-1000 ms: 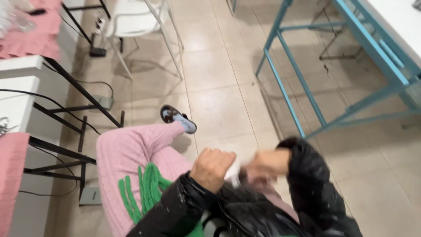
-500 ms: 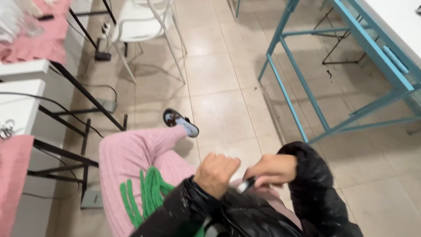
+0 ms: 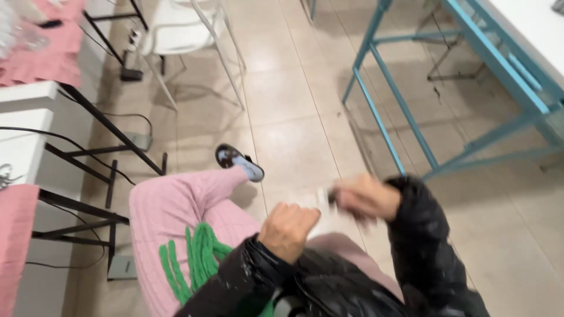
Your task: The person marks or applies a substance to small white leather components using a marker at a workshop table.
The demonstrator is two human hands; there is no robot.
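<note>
Tiled floor (image 3: 294,135) below; both hands (image 3: 288,230) grip a blurred white object (image 3: 329,202).

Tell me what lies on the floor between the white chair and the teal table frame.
Head view: nothing. Between the white chair and the teal table frame there is only bare beige floor tile.

Beige tiled floor (image 3: 294,129) lies beyond the hands; a white chair (image 3: 188,35) and a blue-framed desk (image 3: 470,88) stand on it, with a black-legged desk (image 3: 23,147) to their left
</note>
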